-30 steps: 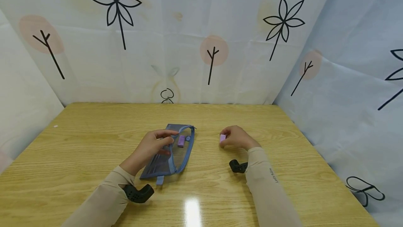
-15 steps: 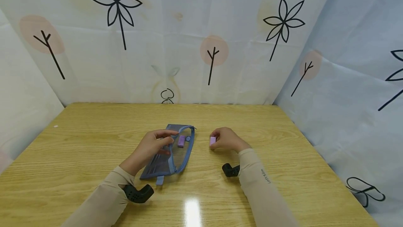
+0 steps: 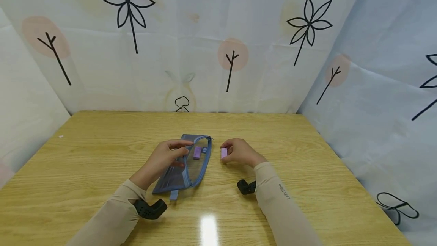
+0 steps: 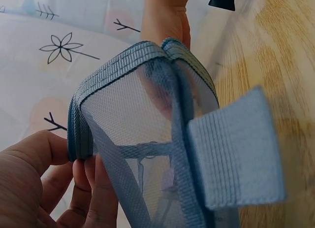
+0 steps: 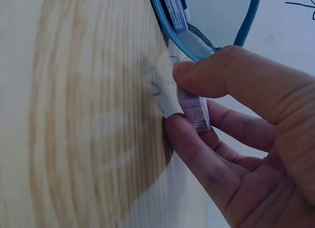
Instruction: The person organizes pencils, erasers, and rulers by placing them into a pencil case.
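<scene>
A blue mesh zip pouch (image 3: 170,179) lies on the table with its zip side spread apart. My left hand (image 3: 165,159) pinches the zipped edge between thumb and fingers, as the left wrist view shows. Inside the pouch a purple eraser (image 3: 197,153) shows through the opening, beside a small round blue piece (image 3: 204,150). My right hand (image 3: 241,152) holds a second purple eraser (image 3: 224,153) between thumb and fingers, just right of the pouch's opening. In the right wrist view this held eraser (image 5: 195,110) has a printed label and a clear wrap.
The wooden table (image 3: 102,143) reaches back to a patterned cloth (image 3: 266,49), which also hangs along both sides. A tiny white scrap (image 3: 61,136) lies far left. A fabric tab (image 3: 174,195) sticks out from the pouch's near end. Each wrist wears a black camera mount (image 3: 150,209).
My right hand has moved left with its purple eraser, closer to the pouch's opening. The left hand and the pouch stay in place.
</scene>
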Action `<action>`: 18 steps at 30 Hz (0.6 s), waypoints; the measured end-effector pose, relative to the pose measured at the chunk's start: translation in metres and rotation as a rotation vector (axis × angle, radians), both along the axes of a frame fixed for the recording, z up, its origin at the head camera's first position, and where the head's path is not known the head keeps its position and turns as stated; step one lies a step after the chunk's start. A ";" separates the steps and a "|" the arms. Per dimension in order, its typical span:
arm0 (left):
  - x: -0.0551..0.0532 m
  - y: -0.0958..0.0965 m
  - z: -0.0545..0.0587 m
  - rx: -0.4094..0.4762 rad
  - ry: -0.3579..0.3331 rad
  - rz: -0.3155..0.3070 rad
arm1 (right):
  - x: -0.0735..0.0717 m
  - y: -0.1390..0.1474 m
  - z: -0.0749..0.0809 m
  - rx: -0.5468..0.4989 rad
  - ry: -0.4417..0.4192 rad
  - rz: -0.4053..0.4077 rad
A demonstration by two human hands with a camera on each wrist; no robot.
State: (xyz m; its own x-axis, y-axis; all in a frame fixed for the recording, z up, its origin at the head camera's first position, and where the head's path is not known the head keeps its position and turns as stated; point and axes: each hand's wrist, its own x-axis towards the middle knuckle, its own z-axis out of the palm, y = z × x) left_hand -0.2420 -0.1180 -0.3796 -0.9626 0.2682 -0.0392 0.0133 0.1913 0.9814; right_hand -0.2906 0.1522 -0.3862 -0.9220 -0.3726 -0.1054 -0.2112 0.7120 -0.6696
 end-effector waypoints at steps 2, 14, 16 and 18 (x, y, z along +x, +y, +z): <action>0.000 0.000 0.000 0.002 -0.002 0.003 | 0.001 -0.003 0.000 -0.016 -0.004 0.011; 0.000 0.001 0.000 -0.005 -0.001 0.021 | 0.006 -0.012 0.005 -0.073 -0.011 0.089; 0.000 0.001 0.000 -0.004 -0.002 0.021 | 0.006 -0.014 0.005 -0.082 -0.010 0.097; 0.000 0.001 0.000 -0.003 -0.002 0.020 | 0.006 -0.015 0.004 -0.090 -0.018 0.100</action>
